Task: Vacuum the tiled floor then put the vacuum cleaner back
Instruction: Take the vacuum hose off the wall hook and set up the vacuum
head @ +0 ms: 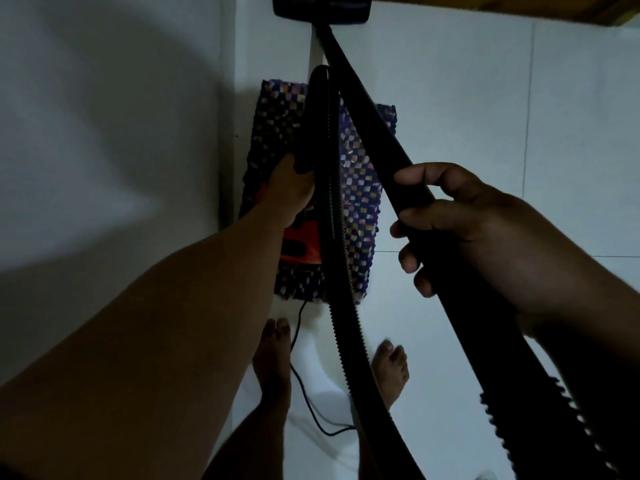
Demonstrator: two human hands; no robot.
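Note:
My right hand (pixel 460 230) is wrapped around the black vacuum wand (pixel 363 116), which slants up to the flat floor nozzle (pixel 320 8) at the top edge, resting on the white tiled floor (pixel 467 98). My left hand (pixel 292 192) grips the handle of the orange and black vacuum body (pixel 299 245), which sits over a checkered mat. The ribbed black hose (pixel 332 202) loops from the body up and back down between my feet. A thin black power cord (pixel 301 393) trails across the floor.
A white wall (pixel 114 133) runs down the left side, close to the vacuum body. The purple checkered mat (pixel 363 188) lies by the wall. My bare feet (pixel 273 358) stand on the tiles beside the cord. A wooden edge (pixel 519 12) crosses the top right.

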